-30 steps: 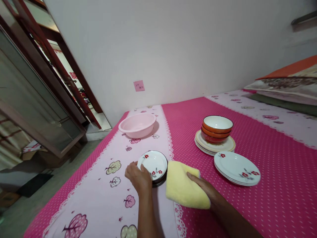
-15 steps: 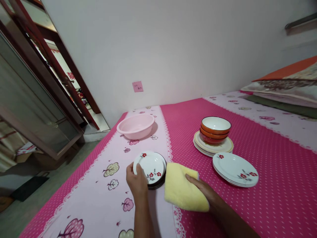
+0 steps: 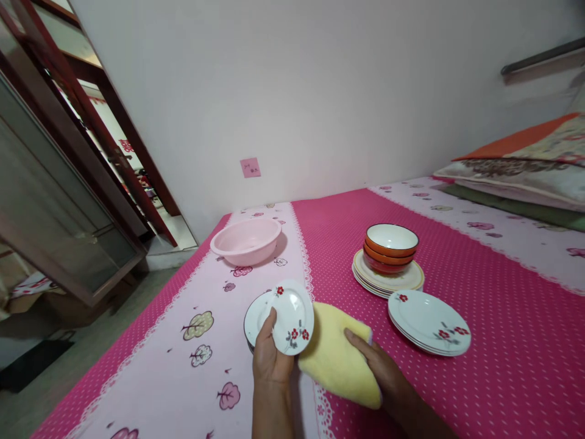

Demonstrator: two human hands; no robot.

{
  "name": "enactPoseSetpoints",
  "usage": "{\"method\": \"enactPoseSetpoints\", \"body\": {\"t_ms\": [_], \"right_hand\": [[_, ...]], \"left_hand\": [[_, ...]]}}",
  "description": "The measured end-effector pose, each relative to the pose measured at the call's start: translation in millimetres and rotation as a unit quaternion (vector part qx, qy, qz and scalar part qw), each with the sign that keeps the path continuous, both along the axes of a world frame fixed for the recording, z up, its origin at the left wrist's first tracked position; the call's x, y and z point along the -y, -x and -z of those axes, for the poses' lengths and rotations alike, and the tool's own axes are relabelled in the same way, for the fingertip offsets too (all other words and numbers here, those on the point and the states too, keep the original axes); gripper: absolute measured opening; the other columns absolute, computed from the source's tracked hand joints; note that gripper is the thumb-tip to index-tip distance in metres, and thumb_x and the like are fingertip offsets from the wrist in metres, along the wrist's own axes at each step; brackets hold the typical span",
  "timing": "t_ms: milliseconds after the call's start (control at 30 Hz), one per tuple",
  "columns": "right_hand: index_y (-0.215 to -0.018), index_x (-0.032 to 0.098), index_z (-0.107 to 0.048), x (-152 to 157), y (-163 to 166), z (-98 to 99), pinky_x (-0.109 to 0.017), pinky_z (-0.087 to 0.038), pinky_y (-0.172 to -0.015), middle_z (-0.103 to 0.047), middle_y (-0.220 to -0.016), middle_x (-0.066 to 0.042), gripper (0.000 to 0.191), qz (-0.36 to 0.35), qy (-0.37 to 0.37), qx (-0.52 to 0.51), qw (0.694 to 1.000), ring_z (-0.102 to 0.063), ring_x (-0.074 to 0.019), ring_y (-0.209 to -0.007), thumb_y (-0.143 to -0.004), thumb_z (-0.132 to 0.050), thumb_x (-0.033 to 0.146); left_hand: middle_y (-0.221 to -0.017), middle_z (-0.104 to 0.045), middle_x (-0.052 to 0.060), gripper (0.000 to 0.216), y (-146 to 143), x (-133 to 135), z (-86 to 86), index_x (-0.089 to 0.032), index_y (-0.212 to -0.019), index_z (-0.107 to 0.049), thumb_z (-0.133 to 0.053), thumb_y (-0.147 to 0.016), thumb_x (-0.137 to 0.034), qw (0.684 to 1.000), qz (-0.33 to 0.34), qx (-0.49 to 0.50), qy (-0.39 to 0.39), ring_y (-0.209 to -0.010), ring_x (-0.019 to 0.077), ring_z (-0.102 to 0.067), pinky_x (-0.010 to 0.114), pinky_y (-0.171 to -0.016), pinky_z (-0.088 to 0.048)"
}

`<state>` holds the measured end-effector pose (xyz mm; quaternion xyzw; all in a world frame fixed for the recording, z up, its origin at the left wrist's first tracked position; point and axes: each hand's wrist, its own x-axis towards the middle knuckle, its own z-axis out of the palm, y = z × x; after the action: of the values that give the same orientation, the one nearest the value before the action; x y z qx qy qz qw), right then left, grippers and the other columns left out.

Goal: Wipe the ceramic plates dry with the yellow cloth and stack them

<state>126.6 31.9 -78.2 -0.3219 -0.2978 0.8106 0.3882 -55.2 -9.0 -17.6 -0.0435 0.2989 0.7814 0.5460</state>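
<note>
In the head view, the left hand [image 3: 272, 356] grips a small plate [image 3: 295, 320] by its near left edge, thumb on the upper face and fingers hidden beneath; this hold probably leaves most of the patterned face unobstructed. The plate is raised and tilted above a stack of small plates [image 3: 255, 318], which lies just behind and left of the grip. The right hand [image 3: 381, 369] is closed on a yellow cloth [image 3: 338, 353], its thumb on top, apparently to keep the fabric bunched yet spread toward the plate. Plate and cloth overlap in view; contact cannot be confirmed. Right of the cloth grip, flowered plates [image 3: 425, 320] sit stacked. Beyond them, bowls [image 3: 390, 253] nest on cream plates [image 3: 414, 280], likely because the wide base steadies them. A pink basin [image 3: 249, 251] stands beyond the left grip on the bedspread [image 3: 329, 238].
</note>
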Motion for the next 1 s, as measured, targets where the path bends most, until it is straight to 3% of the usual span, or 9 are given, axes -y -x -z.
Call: {"method": "enactPoseSetpoints", "body": {"t_ms": [200, 400, 533, 733, 867, 1000], "right_hand": [[-0.118, 0.018, -0.071, 4, -10, -16.7, -0.049, -0.063, -0.087, -0.078, -0.118, -0.013, 0.057, 0.148, -0.077, 0.064, 0.984, -0.076, -0.0372, -0.104, -0.075, -0.081, 0.054], [-0.112, 0.015, -0.072, 3, -7, -17.1, -0.048, -0.064, -0.083, -0.079, -0.114, -0.016, 0.059, 0.199, -0.148, 0.112, 0.962, -0.076, -0.0389, -0.100, -0.067, -0.088, 0.051], [-0.107, 0.018, -0.071, 0, -13, -13.8, -0.049, -0.063, -0.083, -0.079, -0.112, -0.016, 0.055, 0.223, -0.171, 0.143, 0.949, -0.075, -0.0388, -0.101, -0.068, -0.085, 0.054], [-0.110, 0.019, -0.068, -2, -20, -10.7, -0.050, -0.058, -0.097, -0.076, -0.117, -0.016, 0.057, 0.266, -0.216, 0.207, 0.916, -0.071, -0.0372, -0.108, -0.069, -0.083, 0.055], [-0.118, 0.016, -0.067, -2, -20, -20.0, -0.050, -0.056, -0.098, -0.075, -0.122, -0.017, 0.065, 0.253, -0.217, 0.199, 0.921, -0.070, -0.0375, -0.112, -0.070, -0.081, 0.059], [-0.116, 0.016, -0.070, -7, -30, -31.8, -0.046, -0.059, -0.095, -0.078, -0.116, -0.014, 0.063, 0.266, -0.184, 0.182, 0.928, -0.070, -0.0371, -0.112, -0.076, -0.074, 0.064]], "left_hand": [[-0.124, -0.076, 0.013, 0.045, -19, -6, 3.2, -0.017, -0.147, -0.056, -0.052, -0.103, -0.025, 0.998, 0.040, 0.006, -0.049, -0.117, 0.0267, -0.071, 0.050, -0.119, -0.040], [-0.131, -0.073, 0.015, 0.051, -45, -9, 5.4, -0.018, -0.138, -0.066, -0.053, -0.100, -0.050, 0.992, 0.079, 0.018, -0.098, -0.128, 0.0337, -0.064, 0.053, -0.116, -0.043], [-0.126, -0.076, 0.013, 0.047, -53, -9, 6.0, -0.021, -0.133, -0.070, -0.053, -0.099, -0.049, 0.991, 0.101, 0.032, -0.080, -0.125, 0.0336, -0.066, 0.054, -0.114, -0.043], [-0.126, -0.076, 0.012, 0.047, -63, -10, 6.5, -0.023, -0.128, -0.073, -0.056, -0.096, -0.053, 0.986, 0.128, 0.055, -0.094, -0.120, 0.0336, -0.068, 0.054, -0.112, -0.043], [-0.125, -0.076, 0.010, 0.047, -63, -9, 7.0, -0.026, -0.126, -0.074, -0.056, -0.094, -0.055, 0.989, 0.102, 0.057, -0.092, -0.118, 0.0324, -0.069, 0.054, -0.112, -0.044], [-0.124, -0.077, 0.010, 0.045, -59, -8, 3.6, -0.028, -0.127, -0.074, -0.057, -0.094, -0.053, 0.994, 0.048, 0.066, -0.066, -0.119, 0.0323, -0.069, 0.056, -0.112, -0.044]]}}
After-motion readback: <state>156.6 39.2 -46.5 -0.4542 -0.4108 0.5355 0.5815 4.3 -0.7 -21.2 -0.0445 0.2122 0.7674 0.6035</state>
